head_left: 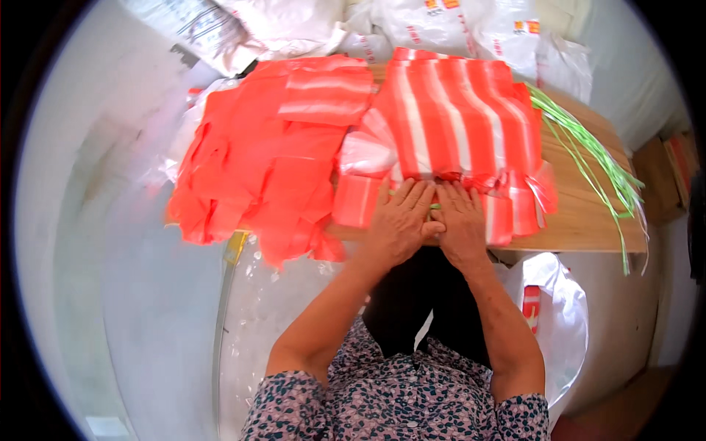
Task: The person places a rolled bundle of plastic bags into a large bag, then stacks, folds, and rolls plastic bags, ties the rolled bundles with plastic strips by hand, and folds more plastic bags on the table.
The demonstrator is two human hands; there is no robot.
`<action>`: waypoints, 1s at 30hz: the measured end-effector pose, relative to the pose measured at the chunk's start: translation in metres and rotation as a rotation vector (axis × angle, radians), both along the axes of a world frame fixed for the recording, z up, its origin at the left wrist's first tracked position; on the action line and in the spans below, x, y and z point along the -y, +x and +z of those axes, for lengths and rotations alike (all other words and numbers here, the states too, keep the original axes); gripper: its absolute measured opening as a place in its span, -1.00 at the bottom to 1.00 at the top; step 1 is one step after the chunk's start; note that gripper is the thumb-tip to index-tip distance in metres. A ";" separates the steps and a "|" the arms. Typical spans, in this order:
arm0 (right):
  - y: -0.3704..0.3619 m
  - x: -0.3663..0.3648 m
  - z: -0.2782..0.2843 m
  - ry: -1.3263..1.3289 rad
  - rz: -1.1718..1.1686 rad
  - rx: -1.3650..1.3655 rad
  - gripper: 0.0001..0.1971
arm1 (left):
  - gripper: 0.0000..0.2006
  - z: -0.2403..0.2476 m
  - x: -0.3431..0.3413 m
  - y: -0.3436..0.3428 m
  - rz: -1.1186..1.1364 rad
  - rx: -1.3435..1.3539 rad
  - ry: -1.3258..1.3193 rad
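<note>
A stack of red-and-white striped plastic bags [448, 110] lies on the table in front of me, gathered into folds near its front edge. My left hand [401, 220] and my right hand [460, 220] lie side by side on that gathered part, fingers stretched forward and pressing down on the plastic. My two thumbs come close together between the hands. A bit of green tie [435, 207] shows in the gap there; how it runs under my fingers is hidden. To the left spreads a loose pile of plain red plastic bags [257, 147], with a striped piece on top.
Green ties [588, 147] lie in a bunch at the wooden table's [581, 228] right side, hanging past its front edge. White sacks [434, 26] stand behind the table. An opened white bag [562, 309] with something red-and-white inside sits below, by my right arm.
</note>
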State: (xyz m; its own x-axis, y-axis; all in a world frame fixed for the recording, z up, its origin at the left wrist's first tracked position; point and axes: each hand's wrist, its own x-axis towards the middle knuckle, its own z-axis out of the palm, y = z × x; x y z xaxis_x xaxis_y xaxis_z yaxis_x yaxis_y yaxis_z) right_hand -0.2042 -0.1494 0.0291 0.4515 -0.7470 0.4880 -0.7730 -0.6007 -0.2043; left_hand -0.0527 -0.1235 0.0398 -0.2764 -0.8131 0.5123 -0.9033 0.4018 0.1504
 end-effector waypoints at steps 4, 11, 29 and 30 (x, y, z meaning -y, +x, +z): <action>-0.005 -0.008 0.003 0.047 -0.072 -0.001 -0.50 | -0.38 -0.010 -0.005 0.015 0.036 -0.028 0.023; -0.026 -0.014 0.004 -0.006 -0.112 -0.036 -0.47 | -0.60 -0.010 -0.003 0.052 0.110 0.075 0.002; -0.033 -0.056 0.002 0.063 0.054 -0.004 -0.47 | -0.54 -0.009 -0.022 0.037 0.100 0.017 0.055; -0.035 -0.061 0.001 0.081 0.130 -0.038 -0.48 | -0.56 -0.011 -0.021 0.041 0.104 0.036 0.011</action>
State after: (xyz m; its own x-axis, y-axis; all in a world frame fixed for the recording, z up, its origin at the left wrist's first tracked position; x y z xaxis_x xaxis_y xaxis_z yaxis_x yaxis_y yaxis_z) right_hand -0.2387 -0.0884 0.0305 0.5636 -0.7174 0.4095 -0.6980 -0.6787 -0.2282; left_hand -0.0121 -0.1024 0.0287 -0.2085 -0.8438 0.4945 -0.9448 0.3045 0.1212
